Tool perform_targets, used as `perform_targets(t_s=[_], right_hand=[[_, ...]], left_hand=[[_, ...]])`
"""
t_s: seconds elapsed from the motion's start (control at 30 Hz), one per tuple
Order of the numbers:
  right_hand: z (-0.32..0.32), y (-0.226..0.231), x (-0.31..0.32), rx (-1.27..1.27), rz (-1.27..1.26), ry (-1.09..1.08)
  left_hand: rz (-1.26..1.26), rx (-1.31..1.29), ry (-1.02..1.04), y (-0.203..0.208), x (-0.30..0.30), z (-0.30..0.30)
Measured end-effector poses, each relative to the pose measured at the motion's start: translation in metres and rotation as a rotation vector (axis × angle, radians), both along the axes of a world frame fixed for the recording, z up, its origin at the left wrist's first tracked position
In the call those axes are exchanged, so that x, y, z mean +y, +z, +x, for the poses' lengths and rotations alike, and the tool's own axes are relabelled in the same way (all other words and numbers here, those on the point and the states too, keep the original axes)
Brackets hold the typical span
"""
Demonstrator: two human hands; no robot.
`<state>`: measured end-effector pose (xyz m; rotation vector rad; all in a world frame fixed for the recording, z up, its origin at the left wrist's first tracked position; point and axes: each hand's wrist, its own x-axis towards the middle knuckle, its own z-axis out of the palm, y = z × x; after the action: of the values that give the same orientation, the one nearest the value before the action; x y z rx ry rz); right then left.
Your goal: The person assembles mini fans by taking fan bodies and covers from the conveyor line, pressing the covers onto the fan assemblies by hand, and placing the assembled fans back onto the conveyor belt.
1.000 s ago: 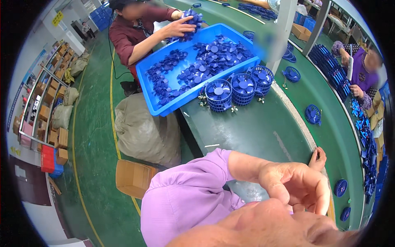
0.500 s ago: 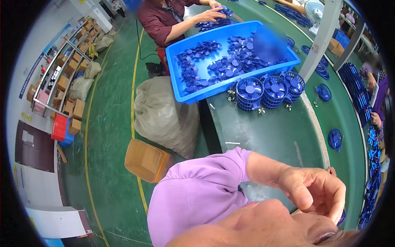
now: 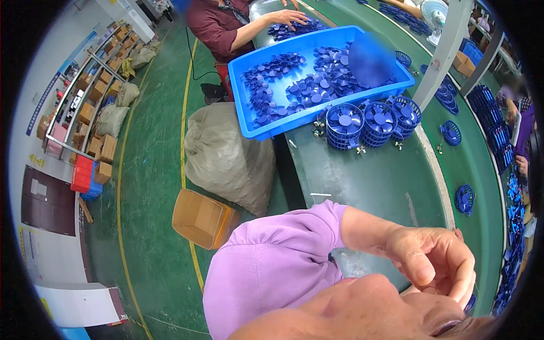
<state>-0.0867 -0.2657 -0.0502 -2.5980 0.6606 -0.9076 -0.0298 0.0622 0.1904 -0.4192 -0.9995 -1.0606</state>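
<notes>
My left hand [image 3: 436, 262] comes in at the lower right from a lilac sleeve [image 3: 272, 249]. Its fingers are curled, with the thumb bent toward them. Whatever lies inside the curl is hidden. Of my right hand, only a sliver of finger [image 3: 458, 233] shows behind the left one. Below the left fingers, part of a dark blue piece [image 3: 471, 302] peeks out. Farther along the green worktop [image 3: 362, 181], three round blue cage housings with fan blades [image 3: 344, 122] stand together, small metal parts beside them.
A light blue tub [image 3: 258, 131] of blue fan blades stands at the back. Beyond it, a co-worker's hand [image 3: 290, 18] is over more blades. A green belt [image 3: 481, 238] carries blue cages [image 3: 464, 199] on the right. A stuffed sack [image 3: 226, 158] and cardboard box [image 3: 201, 218] stand left.
The cages on the belt have slid a little nearer. The co-worker's hands have shifted and spread apart over the blades. My left hand has barely moved.
</notes>
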Motion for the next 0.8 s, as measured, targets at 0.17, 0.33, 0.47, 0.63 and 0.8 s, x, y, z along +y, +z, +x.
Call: perform_targets(t_s=[0.17, 0.33, 0.47, 0.63, 0.8], right_hand=[[-0.003, 0.002, 0.004, -0.071, 0.021, 0.009], [-0.001, 0.002, -0.001, -0.048, 0.051, 0.049], [0.0, 0.003, 0.006, -0.082, 0.058, 0.004], [0.003, 0.011, 0.018, -0.11, 0.062, -0.008], [0.001, 0.013, 0.02, -0.111, 0.04, -0.026]], left_hand=[[-0.021, -0.094, 0.028, -0.005, -0.004, 0.004], [-0.051, -0.092, -0.041, -0.013, -0.009, -0.003], [0.02, -0.184, -0.092, -0.015, -0.006, 0.001], [-0.014, -0.194, -0.112, -0.013, -0.01, -0.003], [0.04, -0.166, -0.067, -0.016, -0.015, -0.015]])
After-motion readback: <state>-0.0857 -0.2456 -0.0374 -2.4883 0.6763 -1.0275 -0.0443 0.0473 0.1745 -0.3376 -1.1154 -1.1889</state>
